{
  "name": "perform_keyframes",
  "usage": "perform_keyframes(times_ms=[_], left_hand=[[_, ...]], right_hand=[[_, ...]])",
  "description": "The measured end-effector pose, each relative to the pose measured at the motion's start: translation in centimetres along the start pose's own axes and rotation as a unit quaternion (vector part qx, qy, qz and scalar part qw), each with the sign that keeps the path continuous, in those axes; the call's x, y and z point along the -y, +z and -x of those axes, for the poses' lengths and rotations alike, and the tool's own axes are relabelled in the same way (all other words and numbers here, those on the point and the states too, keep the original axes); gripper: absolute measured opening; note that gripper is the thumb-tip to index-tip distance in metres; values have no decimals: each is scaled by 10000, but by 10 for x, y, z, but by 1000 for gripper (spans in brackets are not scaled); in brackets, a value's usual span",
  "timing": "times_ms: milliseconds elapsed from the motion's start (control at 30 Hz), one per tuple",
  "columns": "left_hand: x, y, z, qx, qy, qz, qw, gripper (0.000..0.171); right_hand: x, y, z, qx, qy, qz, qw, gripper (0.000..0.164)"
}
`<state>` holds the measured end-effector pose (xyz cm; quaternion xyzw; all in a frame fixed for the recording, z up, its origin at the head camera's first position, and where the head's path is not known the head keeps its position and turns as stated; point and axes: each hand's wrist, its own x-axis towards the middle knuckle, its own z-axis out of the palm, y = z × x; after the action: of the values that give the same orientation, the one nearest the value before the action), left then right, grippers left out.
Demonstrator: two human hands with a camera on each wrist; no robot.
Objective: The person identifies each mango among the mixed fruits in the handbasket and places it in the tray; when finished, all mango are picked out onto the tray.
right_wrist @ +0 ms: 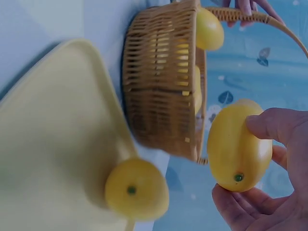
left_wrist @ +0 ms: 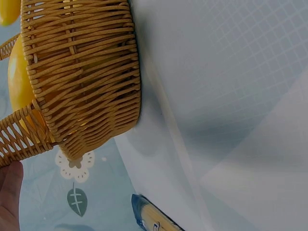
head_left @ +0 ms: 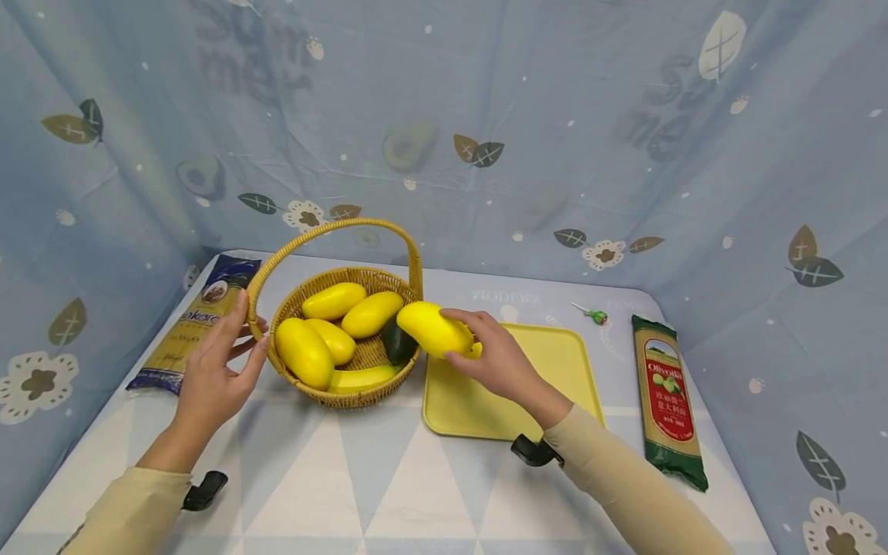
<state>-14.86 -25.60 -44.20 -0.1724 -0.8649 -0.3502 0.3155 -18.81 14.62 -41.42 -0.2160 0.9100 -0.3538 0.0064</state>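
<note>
Blue printed cloth (head_left: 444,92) backs the scene, with a pale patterned table (head_left: 291,493) before it. On this we find a wicker basket (head_left: 354,399) of yellow fruit beside a flat yellow tray (head_left: 486,401), flanked by a left packet (head_left: 166,347) and a right packet (head_left: 671,401). Our left hand (head_left: 216,374) pinches the base of the basket's handle (head_left: 361,221); our right hand (head_left: 502,358), well apart from it, grips a yellow mango (head_left: 433,327) in the air at the basket's right rim. For good carrying, we judge, our fingers should support its smooth skin from beneath, keep it clear of the wicker, and let the other hand steady the handle against tipping. We should also avoid nudging the second mango (right_wrist: 136,190), near the tray's edge, since it could roll. Smallest is a green-and-red sweet (head_left: 595,315) on a thin stick, beyond the tray.
</note>
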Motion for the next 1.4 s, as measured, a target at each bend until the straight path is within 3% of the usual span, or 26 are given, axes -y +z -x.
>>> perform_keyframes(times_ms=[267,433,867,1233,1400], left_hand=[[1,0,0,-16,8,47,10000,90],[1,0,0,-4,18,52,10000,90],[-1,0,0,-6,1,-21,10000,89],[0,0,0,19,-34,-14,10000,88],[0,0,0,12,-1,-34,10000,89]], right_hand=[[-27,-22,25,-322,146,138,9993,62],[-56,-32,38,-517,410,64,9978,63],[-118,-26,46,-597,1334,196,9891,62],[-123,-16,40,-498,1789,463,9815,63],[-121,-13,39,-504,1792,682,9802,65]])
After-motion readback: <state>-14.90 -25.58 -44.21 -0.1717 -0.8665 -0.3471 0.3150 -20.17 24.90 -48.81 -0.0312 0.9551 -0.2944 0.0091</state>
